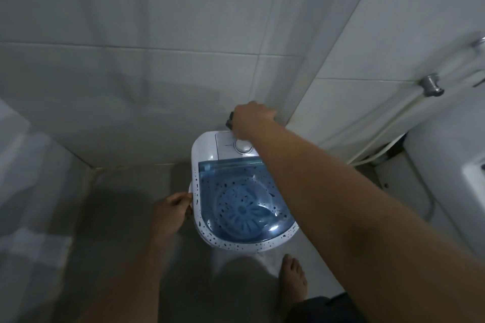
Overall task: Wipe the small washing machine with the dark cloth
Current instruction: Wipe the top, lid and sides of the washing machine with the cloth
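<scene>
The small washing machine point(204, 149) stands on the floor against the tiled wall. It is white with dark speckles, a see-through blue lid point(236, 191) and a round white dial point(242, 146) on its back panel. My right hand point(249, 120) reaches over the back panel, closed on the dark cloth point(230, 120), of which only a small edge shows at the hand's left. My left hand point(172, 214) grips the machine's left side handle, fingers curled around it.
White tiled walls meet in a corner just behind the machine. A metal tap point(431, 85) with a pale hose point(388, 131) is on the right wall. A white fixture point(472, 183) stands at the right. My bare foot point(292, 280) is on the grey floor in front.
</scene>
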